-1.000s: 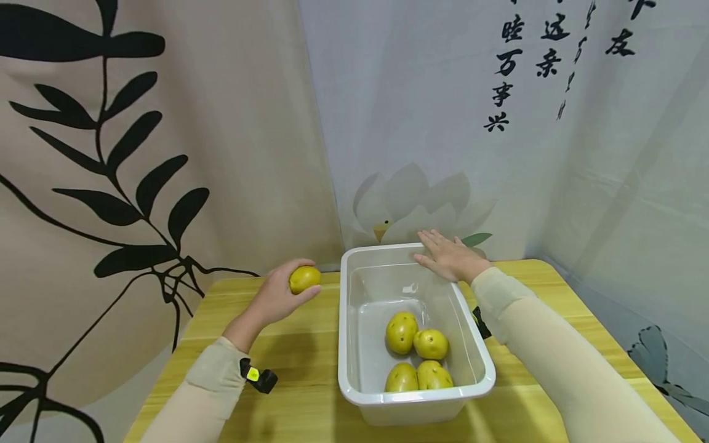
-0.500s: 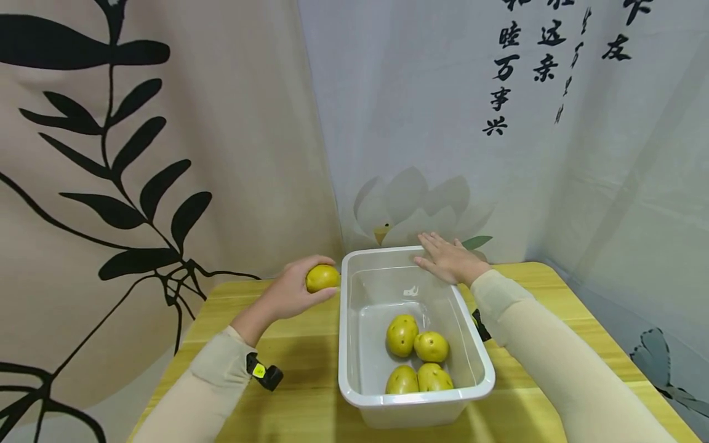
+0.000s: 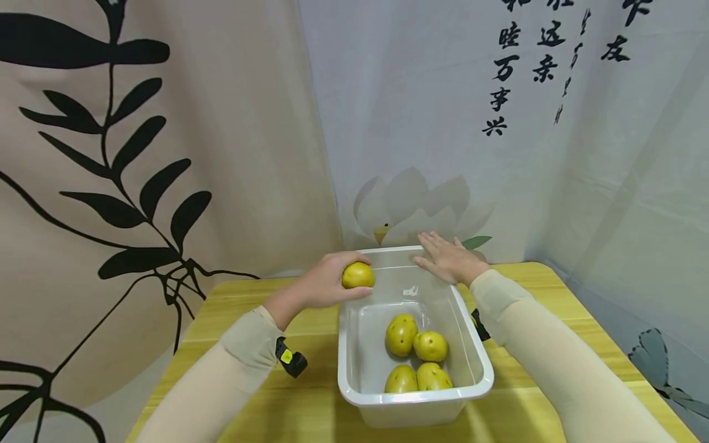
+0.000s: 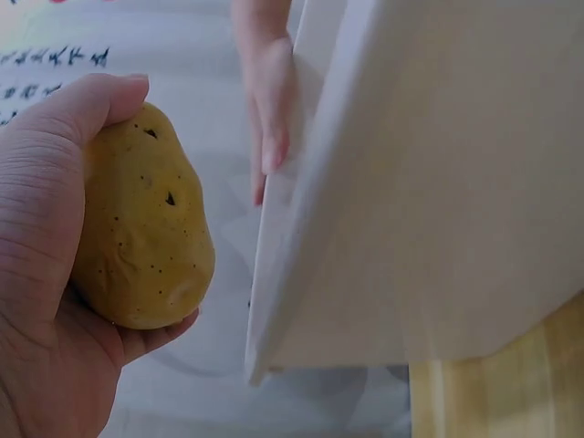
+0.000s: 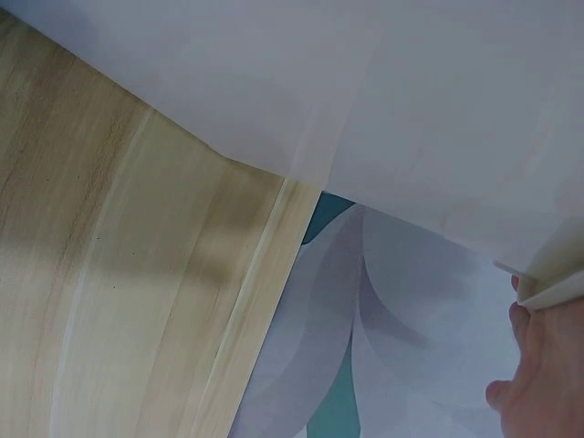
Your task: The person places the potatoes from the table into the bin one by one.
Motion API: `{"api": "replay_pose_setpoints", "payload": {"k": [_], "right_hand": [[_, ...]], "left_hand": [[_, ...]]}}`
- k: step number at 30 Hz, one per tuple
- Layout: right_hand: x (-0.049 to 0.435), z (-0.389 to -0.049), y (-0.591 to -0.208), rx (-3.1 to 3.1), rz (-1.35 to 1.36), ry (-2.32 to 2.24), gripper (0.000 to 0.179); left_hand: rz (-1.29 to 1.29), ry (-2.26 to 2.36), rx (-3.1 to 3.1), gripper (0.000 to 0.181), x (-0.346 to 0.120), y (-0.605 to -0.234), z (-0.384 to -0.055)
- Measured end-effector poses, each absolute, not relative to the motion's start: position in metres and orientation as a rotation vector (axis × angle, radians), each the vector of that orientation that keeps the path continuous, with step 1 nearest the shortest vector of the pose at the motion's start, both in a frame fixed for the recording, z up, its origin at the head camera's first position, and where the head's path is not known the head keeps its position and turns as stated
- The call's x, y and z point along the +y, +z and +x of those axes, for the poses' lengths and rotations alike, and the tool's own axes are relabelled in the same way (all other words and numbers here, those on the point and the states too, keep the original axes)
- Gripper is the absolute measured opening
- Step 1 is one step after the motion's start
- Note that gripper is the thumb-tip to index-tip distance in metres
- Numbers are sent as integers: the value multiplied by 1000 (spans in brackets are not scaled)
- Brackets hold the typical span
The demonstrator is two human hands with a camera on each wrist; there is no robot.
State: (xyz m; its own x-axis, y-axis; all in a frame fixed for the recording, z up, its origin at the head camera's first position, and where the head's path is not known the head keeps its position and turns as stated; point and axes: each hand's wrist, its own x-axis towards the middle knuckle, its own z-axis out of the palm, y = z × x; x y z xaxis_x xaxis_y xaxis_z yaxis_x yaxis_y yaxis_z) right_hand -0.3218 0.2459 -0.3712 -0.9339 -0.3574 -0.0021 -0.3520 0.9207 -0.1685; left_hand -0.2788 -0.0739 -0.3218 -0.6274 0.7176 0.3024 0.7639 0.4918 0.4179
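A yellow potato (image 4: 146, 224) with dark eye spots is gripped in my left hand (image 3: 327, 282), thumb on one side and fingers on the other. That hand hovers over the left rim of a white plastic tub (image 3: 349, 384), near its far left corner. On the far right corner of the tub's rim rests my right hand (image 3: 451, 258), its fingers straight. Inside the tub lie several more potatoes (image 3: 401, 334), grouped toward the near right part of its floor. In the right wrist view, the tub's outer wall (image 5: 274, 82) fills the upper part.
The tub stands on a wooden table (image 3: 526, 394) with rounded far corners. Behind it hangs a pale curtain (image 3: 415, 92) printed with dark leaves, a lotus and writing. Each forearm wears a black wrist strap, the left one carrying a small black block (image 3: 296, 364).
My left hand has carried the potato rightward, from beside the tub to over its left rim. The right hand stays on the rim, and the potatoes in the tub have not moved.
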Motion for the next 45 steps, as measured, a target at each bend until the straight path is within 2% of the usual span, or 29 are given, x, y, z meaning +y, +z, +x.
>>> {"api": "replay_pose_setpoints", "payload": {"k": [17, 30, 45], "right_hand": [[246, -320, -368, 3048, -553, -237, 74], [248, -320, -370, 3052, -541, -238, 76], [246, -318, -368, 3046, -525, -252, 69]], "left_hand": [[-1503, -677, -2711, 47, -14, -315, -279], [-1504, -788, -2717, 47, 6, -323, -284], [-1673, -828, -2700, 52, 30, -343, -288]]}}
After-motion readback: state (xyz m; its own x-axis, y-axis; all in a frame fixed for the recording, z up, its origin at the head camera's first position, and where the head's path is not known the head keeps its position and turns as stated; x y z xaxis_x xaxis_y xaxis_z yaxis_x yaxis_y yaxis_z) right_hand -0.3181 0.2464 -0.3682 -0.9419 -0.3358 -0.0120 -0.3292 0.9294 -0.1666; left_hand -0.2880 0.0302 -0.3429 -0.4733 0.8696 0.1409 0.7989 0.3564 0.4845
